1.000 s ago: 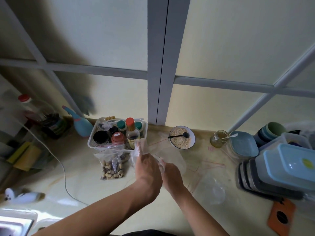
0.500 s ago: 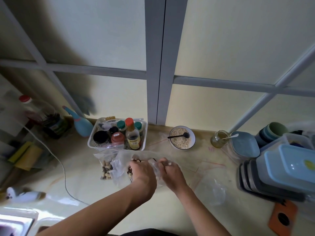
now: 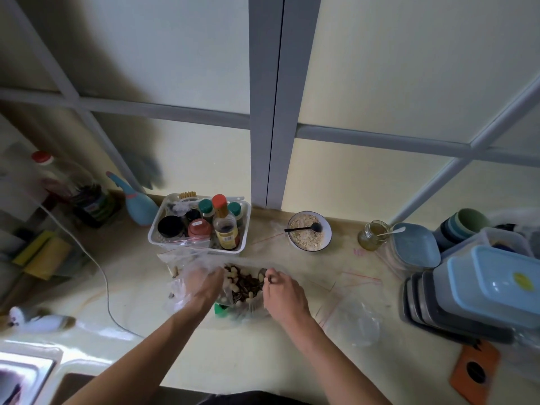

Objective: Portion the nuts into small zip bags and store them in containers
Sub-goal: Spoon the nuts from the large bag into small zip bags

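Note:
A large clear plastic bag of mixed nuts (image 3: 242, 283) lies on the counter in front of me, its mouth spread wide so pale and dark nuts show. My left hand (image 3: 204, 283) grips the bag's left edge, partly wrapped in the plastic. My right hand (image 3: 282, 287) pinches the bag's right edge. Empty small zip bags with red strips (image 3: 355, 280) lie to the right. Stacked lidded containers (image 3: 479, 290) stand at the far right.
A white basket of spice jars (image 3: 201, 226) stands behind the bag, a bowl of oats with a black spoon (image 3: 309, 235) beside it. A honey jar (image 3: 372, 235), blue plates and cups sit right. A sink edge (image 3: 26, 372) is lower left; an orange pad (image 3: 474, 372) lower right.
Both hands dropped from holding a clear bag upright to the nut bag on the counter. They then pulled its mouth apart, exposing the nuts.

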A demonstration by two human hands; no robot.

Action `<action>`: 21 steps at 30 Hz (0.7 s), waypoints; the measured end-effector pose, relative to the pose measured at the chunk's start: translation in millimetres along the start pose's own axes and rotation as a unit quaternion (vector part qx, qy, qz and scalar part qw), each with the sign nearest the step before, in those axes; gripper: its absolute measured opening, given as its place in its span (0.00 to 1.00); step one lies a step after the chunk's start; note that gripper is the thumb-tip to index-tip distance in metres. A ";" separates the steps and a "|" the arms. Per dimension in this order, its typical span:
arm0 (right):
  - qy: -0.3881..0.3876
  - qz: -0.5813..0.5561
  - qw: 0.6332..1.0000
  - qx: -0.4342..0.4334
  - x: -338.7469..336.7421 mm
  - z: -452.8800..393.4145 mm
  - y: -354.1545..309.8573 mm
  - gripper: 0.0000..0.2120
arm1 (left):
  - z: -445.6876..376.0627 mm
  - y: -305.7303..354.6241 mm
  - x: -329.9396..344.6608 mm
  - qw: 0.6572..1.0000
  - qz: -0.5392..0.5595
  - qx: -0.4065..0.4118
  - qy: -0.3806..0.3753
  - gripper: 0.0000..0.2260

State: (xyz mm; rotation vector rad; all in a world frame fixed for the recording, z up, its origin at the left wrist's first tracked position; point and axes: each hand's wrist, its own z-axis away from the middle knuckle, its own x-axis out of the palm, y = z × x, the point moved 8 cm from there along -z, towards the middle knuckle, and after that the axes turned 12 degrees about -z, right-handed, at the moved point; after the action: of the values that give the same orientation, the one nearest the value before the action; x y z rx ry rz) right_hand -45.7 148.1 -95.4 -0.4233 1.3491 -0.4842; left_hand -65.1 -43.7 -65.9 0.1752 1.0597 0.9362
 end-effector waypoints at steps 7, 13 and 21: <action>0.016 -0.026 0.999 -0.028 1.2 -2.0 -4.6 0.13 | 23.4 30.8 -16.7 0.979 -0.060 0.149 0.122 0.22; 0.058 -0.129 0.989 -0.040 7.0 7.0 4.9 0.11 | 50.0 56.8 11.9 0.954 -0.143 0.256 0.069 0.29; 0.052 -0.168 0.981 -0.077 -4.0 15.8 13.9 0.12 | 101.2 74.5 63.1 0.900 -0.286 0.314 0.098 0.34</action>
State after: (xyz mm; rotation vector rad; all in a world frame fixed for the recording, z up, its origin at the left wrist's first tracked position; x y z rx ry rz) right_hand -29.6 162.0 -97.1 -0.7700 1.4272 -0.6897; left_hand -16.2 78.3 -15.7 0.2837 1.4728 0.0569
